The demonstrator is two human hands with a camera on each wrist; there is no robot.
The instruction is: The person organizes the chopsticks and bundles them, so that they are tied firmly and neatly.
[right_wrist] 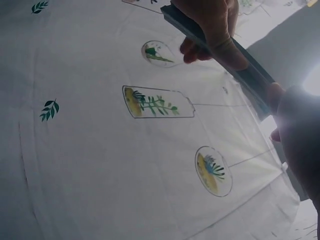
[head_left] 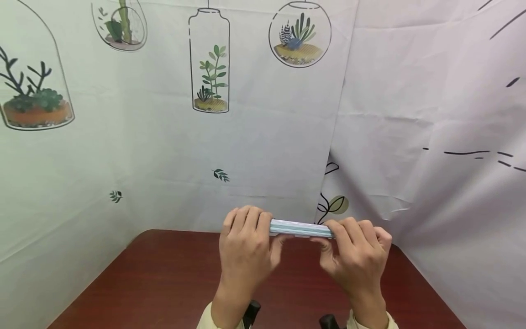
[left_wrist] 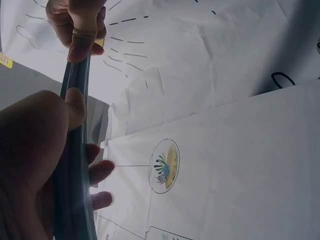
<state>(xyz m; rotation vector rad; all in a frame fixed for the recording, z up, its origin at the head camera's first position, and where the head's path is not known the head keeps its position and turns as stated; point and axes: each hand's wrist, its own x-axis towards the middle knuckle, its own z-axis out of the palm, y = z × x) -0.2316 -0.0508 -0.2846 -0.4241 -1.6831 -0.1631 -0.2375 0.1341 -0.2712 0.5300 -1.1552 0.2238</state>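
At the near edge, we wear a pale sleeve [head_left: 207, 317] and a black wrist unit [head_left: 251, 313] on each arm. Our left hand [head_left: 248, 253] grips one end of a layered pale-blue bar [head_left: 302, 228], fingers bent over the top, thumb beneath. Our right hand [head_left: 358, 256] grips the other end likewise. We hold the bar raised above the dark red table [head_left: 164, 274], tilted slightly down to the right. We judge the two-handed grip complete; release is not yet done. Whether the bar is being bent, we cannot tell. We see no brand on it. Beyond, the plant-printed cloth [head_left: 279, 151] shows no lettering; a yellow label [left_wrist: 6, 61] in the left wrist view bears characters we cannot reliably read.
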